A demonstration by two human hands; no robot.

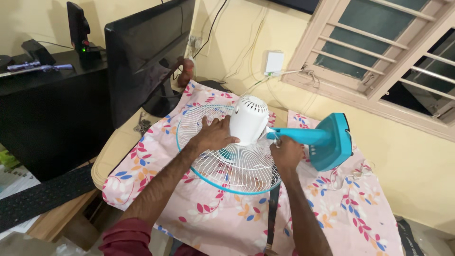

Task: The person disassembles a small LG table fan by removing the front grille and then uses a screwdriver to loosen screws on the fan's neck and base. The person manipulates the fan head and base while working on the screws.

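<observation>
A table fan lies face down on a floral pink cloth point(237, 223). Its white wire grille point(237, 166) has a blue rim, and the white motor housing point(249, 118) points up. The blue stand and base point(332, 140) stick out to the right. My left hand point(215, 135) rests flat on the grille, against the left side of the motor housing. My right hand point(286, 154) is closed at the joint where the blue neck meets the motor; what it grips is too small to make out. A white cord point(350, 178) trails from the base.
A dark monitor point(142, 52) stands at the back left of the table, with keys point(141, 126) near its foot. A black keyboard point(42, 196) lies on the lower left. A black desk point(47, 95) with devices is at the left. Wall and window point(379, 47) are behind.
</observation>
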